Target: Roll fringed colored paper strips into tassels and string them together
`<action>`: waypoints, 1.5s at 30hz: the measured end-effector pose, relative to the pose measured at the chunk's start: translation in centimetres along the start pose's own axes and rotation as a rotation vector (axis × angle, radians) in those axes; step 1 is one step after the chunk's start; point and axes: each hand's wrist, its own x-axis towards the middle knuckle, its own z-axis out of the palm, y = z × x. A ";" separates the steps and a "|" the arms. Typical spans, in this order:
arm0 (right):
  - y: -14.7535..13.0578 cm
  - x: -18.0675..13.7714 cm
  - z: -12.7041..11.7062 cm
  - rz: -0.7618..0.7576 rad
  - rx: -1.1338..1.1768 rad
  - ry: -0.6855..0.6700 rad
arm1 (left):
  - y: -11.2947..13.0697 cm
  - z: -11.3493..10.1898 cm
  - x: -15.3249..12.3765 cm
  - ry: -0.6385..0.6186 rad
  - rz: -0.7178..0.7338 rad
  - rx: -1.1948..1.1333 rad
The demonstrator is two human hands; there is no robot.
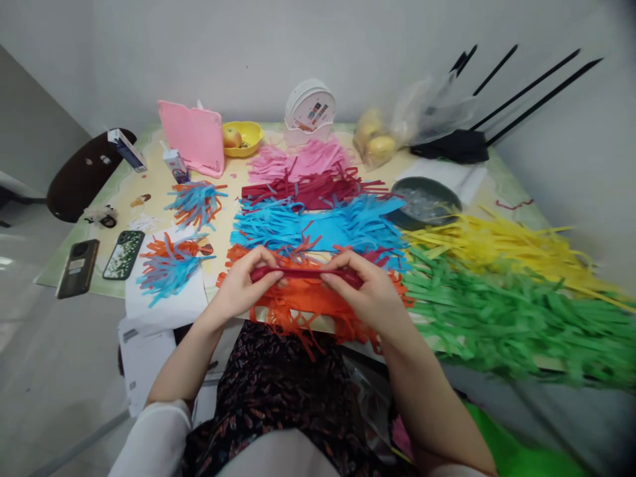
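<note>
A dark red strip of tissue paper [303, 272], folded or rolled narrow, stretches between my two hands above the table's near edge. My left hand [251, 281] pinches its left part between thumb and fingers. On the other side my right hand [362, 288] grips it the same way. Beneath the hands lies orange fringed paper [308, 297]. Beyond that come blue fringed paper [322, 225], dark red fringed paper [318, 189] and pink fringed paper [322, 159] in rows. Some dark red fringe also shows just past my hands.
Yellow fringe [501, 248] and green fringe [517, 318] spread at right beside a dark bowl [427, 222]. Two blue-orange tassels [171, 265] and two phones [78, 268] lie left. A pink tablet case [196, 139], yellow fruit bowl [248, 147] and bagged fruit [380, 148] stand at the back.
</note>
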 end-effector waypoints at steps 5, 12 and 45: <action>-0.1 -0.1 0.3 0.062 0.246 0.016 | -0.7 0.4 -0.3 -0.020 -0.052 -0.355; -0.1 0.2 0.5 0.044 0.320 0.024 | -1.7 0.1 -0.2 0.015 0.006 -0.426; 0.1 -0.4 1.2 -0.106 0.282 0.060 | -0.5 -0.7 -0.6 -0.108 0.027 -0.227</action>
